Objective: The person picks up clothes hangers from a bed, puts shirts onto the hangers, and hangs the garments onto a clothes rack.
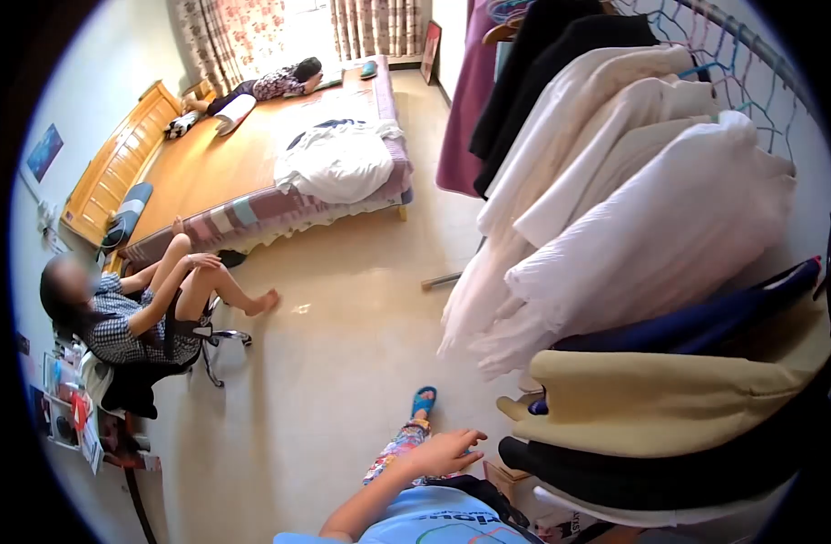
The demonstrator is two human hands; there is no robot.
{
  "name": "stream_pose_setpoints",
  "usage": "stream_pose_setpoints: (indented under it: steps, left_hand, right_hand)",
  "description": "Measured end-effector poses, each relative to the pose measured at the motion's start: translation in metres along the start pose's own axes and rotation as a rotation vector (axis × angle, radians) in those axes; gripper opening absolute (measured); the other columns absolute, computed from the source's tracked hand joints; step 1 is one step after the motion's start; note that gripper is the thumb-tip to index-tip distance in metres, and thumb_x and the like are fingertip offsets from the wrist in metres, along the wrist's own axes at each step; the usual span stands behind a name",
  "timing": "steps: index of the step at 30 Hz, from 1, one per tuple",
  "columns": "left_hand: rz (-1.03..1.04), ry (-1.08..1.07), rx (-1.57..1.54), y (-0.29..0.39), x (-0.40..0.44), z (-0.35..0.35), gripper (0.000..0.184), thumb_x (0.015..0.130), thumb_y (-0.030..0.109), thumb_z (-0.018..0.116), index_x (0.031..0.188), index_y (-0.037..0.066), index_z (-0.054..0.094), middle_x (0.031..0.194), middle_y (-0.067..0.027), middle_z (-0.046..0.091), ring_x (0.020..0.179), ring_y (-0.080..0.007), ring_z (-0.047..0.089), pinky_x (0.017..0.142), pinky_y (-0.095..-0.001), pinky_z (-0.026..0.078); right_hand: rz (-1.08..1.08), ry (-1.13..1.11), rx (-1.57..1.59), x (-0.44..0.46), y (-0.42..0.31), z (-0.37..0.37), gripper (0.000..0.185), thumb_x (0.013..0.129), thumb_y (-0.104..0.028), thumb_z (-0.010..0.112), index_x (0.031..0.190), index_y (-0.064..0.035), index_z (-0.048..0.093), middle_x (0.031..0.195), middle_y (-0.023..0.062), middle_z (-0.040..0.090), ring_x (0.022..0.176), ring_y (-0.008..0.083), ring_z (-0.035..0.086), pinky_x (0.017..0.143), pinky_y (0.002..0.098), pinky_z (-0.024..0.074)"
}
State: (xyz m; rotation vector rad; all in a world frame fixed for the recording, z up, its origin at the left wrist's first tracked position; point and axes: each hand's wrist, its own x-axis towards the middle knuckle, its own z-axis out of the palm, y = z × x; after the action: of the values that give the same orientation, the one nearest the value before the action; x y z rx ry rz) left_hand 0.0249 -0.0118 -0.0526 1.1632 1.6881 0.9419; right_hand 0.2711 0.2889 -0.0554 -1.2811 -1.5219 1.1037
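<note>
My left hand (447, 453) is low in the middle of the head view, in front of my light blue shirt (443, 519). Its fingers are loosely stretched toward the clothes rack, and I see nothing held in them. Closest to it hang a black garment (606, 476) and a beige garment (679, 403), both apart from the fingers. A small blue patch shows by the fingertips; I cannot make out what it is. My right hand is out of view. Below the hand are patterned trousers (399, 446) and a foot in a blue slipper (423, 403).
White garments (651, 236) and dark ones hang from a metal rail (751, 41) with wire hangers. On the left, a person (116, 313) sits on a wheeled chair. Another person (275, 83) lies on the wooden bed (216, 172), near a white cloth heap (338, 163). Pale floor lies between.
</note>
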Motion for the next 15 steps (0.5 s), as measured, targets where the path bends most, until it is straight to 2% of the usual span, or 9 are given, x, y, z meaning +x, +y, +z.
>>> stream_pose_setpoints:
  steps: [4, 6, 7, 8, 10, 11, 13, 15]
  left_hand:
    - [-0.064, -0.063, -0.095, -0.027, -0.011, -0.026, 0.038, 0.083, 0.026, 0.04, 0.11, -0.001, 0.037, 0.099, -0.0176, 0.049, 0.091, -0.028, 0.048, 0.078, -0.033, 0.038]
    - [-0.151, -0.124, -0.101, -0.04, -0.006, -0.049, 0.039, 0.083, 0.026, 0.039, 0.111, -0.001, 0.037, 0.1, -0.0169, 0.049, 0.094, -0.027, 0.048, 0.08, -0.0321, 0.038]
    - [-0.087, -0.096, -0.045, -0.05, -0.001, -0.058, 0.037, 0.083, 0.026, 0.04, 0.109, 0.0, 0.039, 0.099, -0.0179, 0.049, 0.092, -0.0287, 0.048, 0.077, -0.0335, 0.039]
    - [-0.095, -0.091, -0.03, -0.055, 0.005, -0.073, 0.037, 0.083, 0.026, 0.04, 0.109, 0.0, 0.039, 0.099, -0.0179, 0.049, 0.092, -0.0287, 0.048, 0.077, -0.0335, 0.039]
    - [0.044, -0.043, 0.313, -0.065, 0.012, -0.111, 0.035, 0.082, 0.026, 0.042, 0.107, 0.001, 0.041, 0.098, -0.0174, 0.05, 0.09, -0.0296, 0.048, 0.076, -0.0348, 0.04]
    - [0.023, -0.04, 0.329, -0.069, 0.01, -0.135, 0.035, 0.082, 0.026, 0.042, 0.107, 0.001, 0.041, 0.098, -0.0174, 0.05, 0.09, -0.0296, 0.048, 0.076, -0.0348, 0.04]
    - [0.052, 0.026, 0.112, -0.065, 0.01, -0.182, 0.033, 0.081, 0.026, 0.043, 0.105, 0.002, 0.043, 0.096, -0.0161, 0.051, 0.088, -0.0298, 0.049, 0.076, -0.0355, 0.039]
    - [0.173, 0.125, 0.033, -0.058, 0.004, -0.235, 0.031, 0.082, 0.024, 0.042, 0.103, 0.003, 0.044, 0.094, -0.0143, 0.052, 0.088, -0.0283, 0.05, 0.076, -0.0353, 0.039]
  right_hand:
    - [0.374, -0.429, -0.331, -0.075, 0.12, 0.059, 0.031, 0.077, -0.022, 0.042, 0.094, 0.0006, 0.051, 0.084, 0.0098, 0.055, 0.076, 0.0164, 0.051, 0.069, 0.0269, 0.0391]
    - [0.517, -0.596, -0.444, -0.112, 0.156, 0.085, 0.03, 0.075, -0.022, 0.043, 0.093, 0.0006, 0.052, 0.082, 0.0097, 0.055, 0.074, 0.0162, 0.052, 0.067, 0.0271, 0.0395]
    - [0.58, -0.66, -0.487, -0.129, 0.167, 0.098, 0.03, 0.075, -0.022, 0.044, 0.092, 0.0006, 0.053, 0.081, 0.0096, 0.056, 0.073, 0.016, 0.052, 0.066, 0.0273, 0.0397]
    - [0.641, -0.705, -0.523, -0.141, 0.175, 0.112, 0.03, 0.074, -0.022, 0.044, 0.091, 0.0006, 0.053, 0.08, 0.0095, 0.056, 0.073, 0.0159, 0.052, 0.065, 0.0274, 0.04]
    - [0.743, -0.758, -0.563, -0.156, 0.183, 0.148, 0.029, 0.073, -0.022, 0.046, 0.09, 0.0006, 0.054, 0.079, 0.0094, 0.056, 0.071, 0.0157, 0.052, 0.064, 0.0276, 0.0404]
    - [0.778, -0.775, -0.568, -0.162, 0.186, 0.164, 0.029, 0.073, -0.022, 0.047, 0.089, 0.0006, 0.055, 0.078, 0.0093, 0.057, 0.07, 0.0155, 0.052, 0.063, 0.0277, 0.0406]
    - [0.826, -0.77, -0.542, -0.17, 0.179, 0.2, 0.028, 0.072, -0.022, 0.048, 0.087, 0.0006, 0.056, 0.076, 0.0092, 0.057, 0.068, 0.0153, 0.053, 0.061, 0.028, 0.0411]
    - [0.835, -0.755, -0.484, -0.165, 0.169, 0.245, 0.028, 0.07, -0.022, 0.05, 0.085, 0.0006, 0.057, 0.074, 0.009, 0.057, 0.066, 0.015, 0.053, 0.059, 0.0282, 0.0415]
